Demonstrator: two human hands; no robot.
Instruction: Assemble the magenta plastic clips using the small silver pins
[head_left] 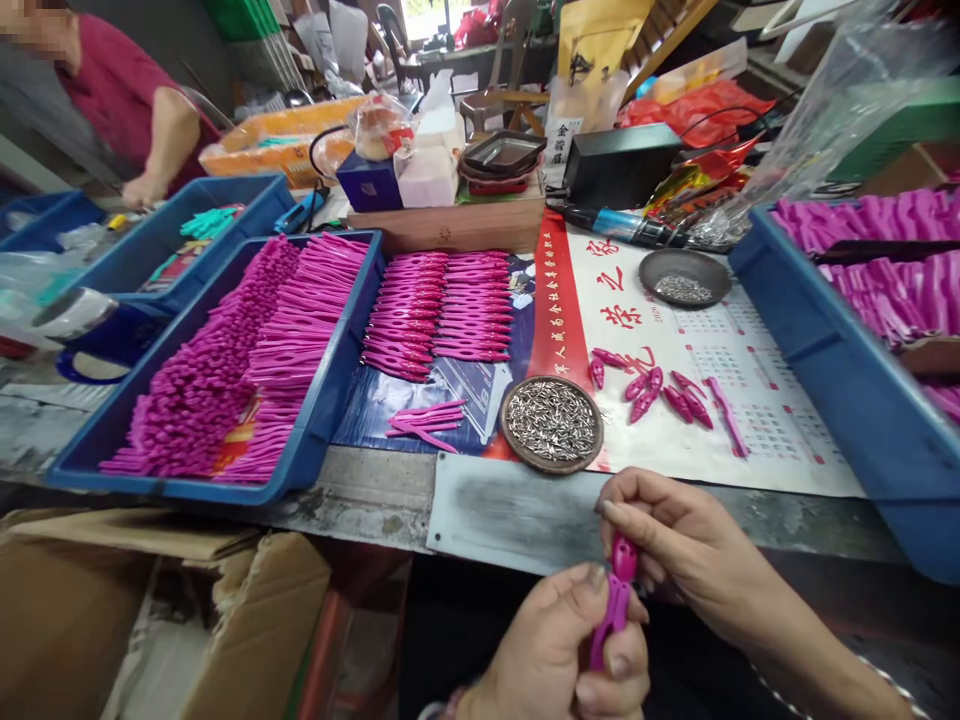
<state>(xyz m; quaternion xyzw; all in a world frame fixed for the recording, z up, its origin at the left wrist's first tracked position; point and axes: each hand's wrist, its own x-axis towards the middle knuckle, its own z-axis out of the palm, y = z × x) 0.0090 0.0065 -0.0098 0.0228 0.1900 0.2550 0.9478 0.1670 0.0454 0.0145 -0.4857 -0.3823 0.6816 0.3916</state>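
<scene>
My left hand point(559, 645) is closed around a small magenta plastic piece point(613, 605) held low at the table's near edge. My right hand point(671, 535) pinches the rounded top end of the same piece with fingers and thumb. Just beyond my hands sits a round dish of small metal pins point(551, 420). Several loose magenta parts point(660, 390) lie on the printed paper point(750, 400) to the right of the dish.
A blue tray point(315, 440) of magenta pieces stands at left, rows of them point(439, 315) lie beside it, and another blue bin point(847, 400) is at right. A second metal dish point(684, 277) sits further back. Another person's arm point(161, 140) rests far left. Cardboard boxes point(150, 620) below.
</scene>
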